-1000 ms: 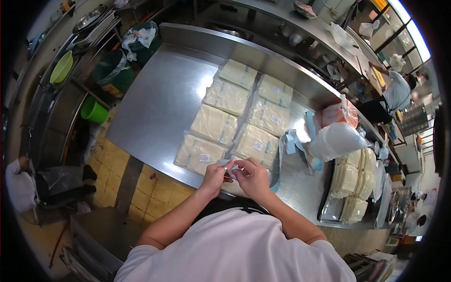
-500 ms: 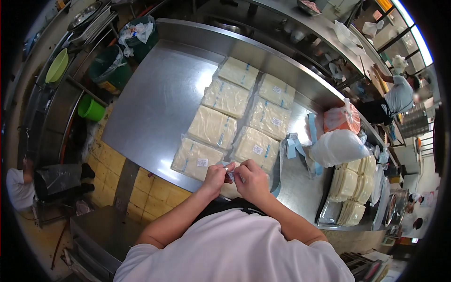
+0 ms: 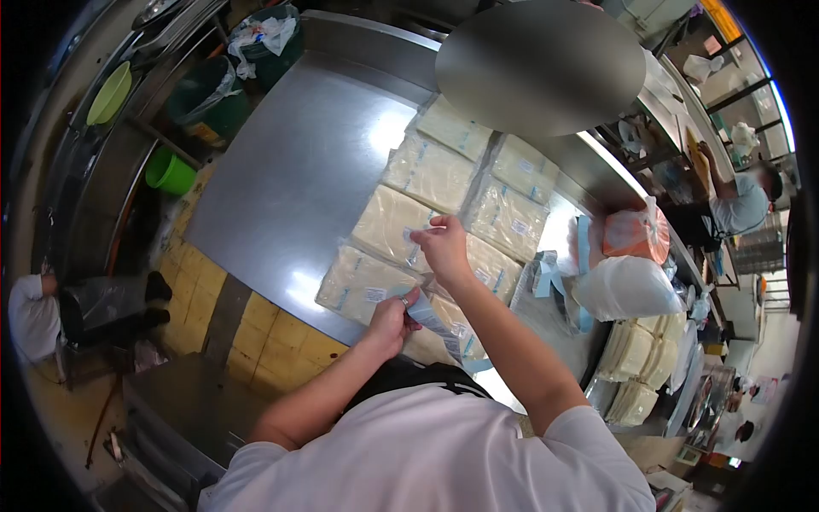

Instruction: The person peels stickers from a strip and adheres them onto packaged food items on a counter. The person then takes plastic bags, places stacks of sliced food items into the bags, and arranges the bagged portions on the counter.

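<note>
Two columns of flat, pale packs (image 3: pixel 429 173) in clear plastic lie on the steel table, several with blue print and small white labels. My left hand (image 3: pixel 392 324) is closed on a strip of labels (image 3: pixel 438 319) with light blue backing, which hangs down to the right over the nearest packs. Reaching forward, my right hand (image 3: pixel 445 253) has its fingers pinched at a small white label (image 3: pixel 409 233), against a pack (image 3: pixel 384 220) in the left column. Whether the label is stuck down is hard to tell.
More label strip (image 3: pixel 583 273) lies curled at right, near a white plastic bag (image 3: pixel 630 288) and an orange-red bagged bundle (image 3: pixel 636 235). A tray (image 3: pixel 601 399) holds stacked pale sheets (image 3: pixel 633 350). Bins (image 3: pixel 207 107) stand beyond the table's left edge. Two other people are farther off.
My hands were together at the near packs and have separated. The right hand has moved forward to a left-column pack with a label; the left keeps the strip. The view has shifted slightly.
</note>
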Tool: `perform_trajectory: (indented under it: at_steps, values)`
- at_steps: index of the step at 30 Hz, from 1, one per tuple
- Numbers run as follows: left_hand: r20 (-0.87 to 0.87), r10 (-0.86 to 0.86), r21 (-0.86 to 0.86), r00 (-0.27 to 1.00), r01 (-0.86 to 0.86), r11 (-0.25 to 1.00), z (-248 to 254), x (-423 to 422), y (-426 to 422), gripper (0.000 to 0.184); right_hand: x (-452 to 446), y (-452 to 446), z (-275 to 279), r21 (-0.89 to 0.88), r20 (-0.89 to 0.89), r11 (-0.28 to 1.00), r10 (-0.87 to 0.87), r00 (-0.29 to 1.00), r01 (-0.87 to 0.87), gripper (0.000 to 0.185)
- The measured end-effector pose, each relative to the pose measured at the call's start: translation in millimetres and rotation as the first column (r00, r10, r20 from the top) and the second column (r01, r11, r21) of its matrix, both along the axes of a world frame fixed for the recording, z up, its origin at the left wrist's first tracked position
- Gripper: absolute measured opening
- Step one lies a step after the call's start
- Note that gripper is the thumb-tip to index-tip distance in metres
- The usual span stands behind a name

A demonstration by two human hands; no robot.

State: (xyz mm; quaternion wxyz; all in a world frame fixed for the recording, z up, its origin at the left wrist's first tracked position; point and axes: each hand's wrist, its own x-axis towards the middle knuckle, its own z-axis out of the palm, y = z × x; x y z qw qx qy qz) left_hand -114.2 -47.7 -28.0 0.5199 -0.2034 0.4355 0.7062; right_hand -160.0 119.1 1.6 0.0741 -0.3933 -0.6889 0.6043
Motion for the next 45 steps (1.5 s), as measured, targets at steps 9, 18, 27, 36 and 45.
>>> perform_trajectory:
  at_steps: [9, 18, 27, 36, 45]
  values:
    - [-0.03, 0.066, -0.054, 0.997, -0.068, 0.996, 3.4, 15.3, -20.2, 0.025, -37.8, -8.3, -29.8, 0.533, 0.39, 0.758, 0.174, 0.904, -0.376, 0.048]
    - [-0.181, 0.133, -0.032, 0.974, -0.141, 0.989, 15.3, 0.3, -13.4, 0.036, 18.0, 48.0, -6.7, 0.458, 0.217, 0.839, 0.216, 0.952, -0.295, 0.038]
    - [-0.218, 0.068, 0.084, 0.974, -0.051, 0.995, 54.8, -6.8, 9.1, 0.036, 123.6, -15.3, 66.8, 0.291, -0.06, 0.87, 0.432, 0.9, -0.398, 0.033]
    - [-0.261, -0.049, 0.093, 0.964, 0.075, 0.993, 61.1, 4.4, 11.0, 0.021, 136.5, -20.0, 83.7, 0.469, -0.107, 0.814, 0.437, 0.893, -0.342, 0.015]
    - [-0.289, -0.117, 0.007, 0.95, 0.124, 0.992, 42.9, -2.3, 15.1, 0.025, 135.5, -18.3, 80.4, 0.743, -0.084, 0.601, 0.518, 0.851, -0.293, 0.01]
